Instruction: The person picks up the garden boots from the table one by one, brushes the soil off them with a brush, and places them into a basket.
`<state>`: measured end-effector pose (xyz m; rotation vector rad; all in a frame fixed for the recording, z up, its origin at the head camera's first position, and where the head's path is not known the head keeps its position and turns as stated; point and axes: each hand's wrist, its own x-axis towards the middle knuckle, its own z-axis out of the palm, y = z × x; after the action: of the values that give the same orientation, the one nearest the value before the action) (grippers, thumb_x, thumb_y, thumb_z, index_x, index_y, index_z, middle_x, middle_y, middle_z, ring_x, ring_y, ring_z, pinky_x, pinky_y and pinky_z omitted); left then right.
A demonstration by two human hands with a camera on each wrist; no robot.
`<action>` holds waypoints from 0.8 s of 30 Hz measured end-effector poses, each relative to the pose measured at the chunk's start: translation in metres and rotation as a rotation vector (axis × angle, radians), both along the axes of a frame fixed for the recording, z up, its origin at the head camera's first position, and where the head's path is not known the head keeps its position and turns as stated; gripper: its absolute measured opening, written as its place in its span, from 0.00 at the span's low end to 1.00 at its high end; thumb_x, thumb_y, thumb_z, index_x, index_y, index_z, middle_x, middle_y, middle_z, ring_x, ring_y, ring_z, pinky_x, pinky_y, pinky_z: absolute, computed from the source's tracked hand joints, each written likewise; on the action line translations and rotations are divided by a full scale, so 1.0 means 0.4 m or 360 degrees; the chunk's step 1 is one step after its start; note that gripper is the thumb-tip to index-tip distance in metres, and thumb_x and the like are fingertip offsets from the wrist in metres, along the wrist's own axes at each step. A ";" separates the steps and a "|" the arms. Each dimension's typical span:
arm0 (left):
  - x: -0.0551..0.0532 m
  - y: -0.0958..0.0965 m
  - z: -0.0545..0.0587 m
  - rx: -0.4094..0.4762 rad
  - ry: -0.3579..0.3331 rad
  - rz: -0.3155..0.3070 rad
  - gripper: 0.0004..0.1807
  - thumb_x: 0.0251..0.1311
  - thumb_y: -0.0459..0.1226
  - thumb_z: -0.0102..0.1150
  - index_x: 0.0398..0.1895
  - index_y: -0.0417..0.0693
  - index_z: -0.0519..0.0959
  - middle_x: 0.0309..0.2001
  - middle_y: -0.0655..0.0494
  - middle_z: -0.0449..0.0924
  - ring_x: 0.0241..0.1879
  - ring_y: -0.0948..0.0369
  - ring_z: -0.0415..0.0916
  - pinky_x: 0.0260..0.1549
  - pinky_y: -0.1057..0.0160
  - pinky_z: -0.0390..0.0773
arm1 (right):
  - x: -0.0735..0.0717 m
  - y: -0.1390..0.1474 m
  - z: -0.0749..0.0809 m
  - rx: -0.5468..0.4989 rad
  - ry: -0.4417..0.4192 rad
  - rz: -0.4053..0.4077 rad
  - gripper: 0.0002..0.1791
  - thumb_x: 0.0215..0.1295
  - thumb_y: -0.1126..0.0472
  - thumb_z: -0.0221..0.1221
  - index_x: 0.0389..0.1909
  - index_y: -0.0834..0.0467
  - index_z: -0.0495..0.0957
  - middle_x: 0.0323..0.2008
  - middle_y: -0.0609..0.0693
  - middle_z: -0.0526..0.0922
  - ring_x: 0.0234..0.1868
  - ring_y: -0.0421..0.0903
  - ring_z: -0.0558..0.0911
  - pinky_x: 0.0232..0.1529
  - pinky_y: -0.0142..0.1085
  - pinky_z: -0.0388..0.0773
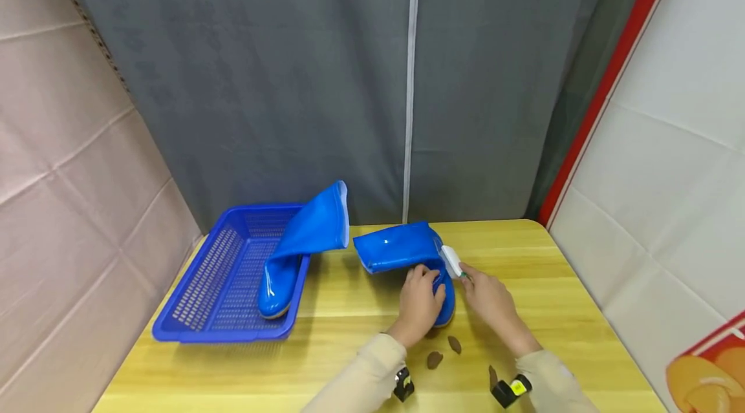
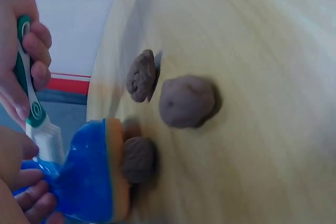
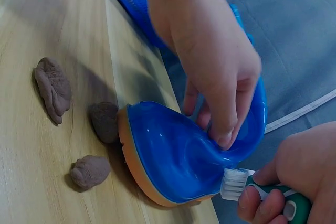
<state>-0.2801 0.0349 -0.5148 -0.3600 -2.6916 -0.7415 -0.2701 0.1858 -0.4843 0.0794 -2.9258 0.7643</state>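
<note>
A glossy blue rain boot [image 1: 396, 248] stands toe toward me on the wooden table, its shaft folded over to the left. My left hand [image 1: 419, 303] grips it at the ankle, thumb and fingers curled on the bent part. From the right, my right hand [image 1: 491, 303] holds a scrub brush [image 1: 451, 261] by its green-and-white handle. The white bristles [image 3: 234, 184] touch the boot's side near the ankle. An orange-tan sole [image 2: 116, 171] shows under the boot, and a brown clay-like lump [image 2: 139, 160] sits right against it.
A blue mesh basket [image 1: 227, 337] stands on the left, with a second blue boot [image 1: 308, 229] leaning over its right side. More brown lumps [image 1: 434, 360] lie on the table [image 1: 343, 361] near my wrists. A grey curtain [image 1: 262, 77] hangs behind the table.
</note>
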 end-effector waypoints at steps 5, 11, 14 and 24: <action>-0.015 -0.008 -0.015 0.0439 -0.0098 -0.0021 0.14 0.61 0.43 0.58 0.47 0.49 0.82 0.44 0.54 0.80 0.44 0.59 0.74 0.46 0.61 0.78 | -0.002 0.005 0.006 -0.0014 -0.0008 -0.0007 0.21 0.69 0.57 0.51 0.62 0.56 0.71 0.12 0.49 0.65 0.11 0.43 0.62 0.13 0.34 0.58; -0.038 -0.006 0.009 0.0851 -0.0341 0.0082 0.15 0.57 0.47 0.62 0.38 0.46 0.81 0.31 0.55 0.82 0.31 0.62 0.76 0.31 0.70 0.76 | -0.002 0.008 0.018 -0.0034 -0.0046 -0.0011 0.22 0.70 0.56 0.50 0.63 0.56 0.70 0.13 0.49 0.64 0.11 0.43 0.62 0.13 0.34 0.58; -0.052 -0.001 0.018 0.0980 -0.0486 0.0187 0.22 0.55 0.56 0.61 0.37 0.47 0.77 0.29 0.55 0.79 0.29 0.64 0.74 0.29 0.66 0.76 | -0.004 0.012 0.024 -0.0039 -0.0066 -0.0009 0.22 0.70 0.56 0.49 0.64 0.56 0.69 0.13 0.49 0.65 0.11 0.43 0.63 0.13 0.33 0.58; -0.064 0.030 0.021 0.1300 -0.0605 0.0359 0.27 0.57 0.57 0.57 0.49 0.46 0.77 0.44 0.49 0.84 0.41 0.56 0.80 0.44 0.51 0.81 | 0.001 0.019 0.021 -0.0073 -0.0116 -0.0017 0.23 0.70 0.55 0.50 0.64 0.56 0.70 0.12 0.48 0.64 0.10 0.42 0.63 0.12 0.32 0.59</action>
<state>-0.3055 0.0471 -0.5063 0.3094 -2.3891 -1.8556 -0.2696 0.1933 -0.4761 0.0322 -2.9728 0.8495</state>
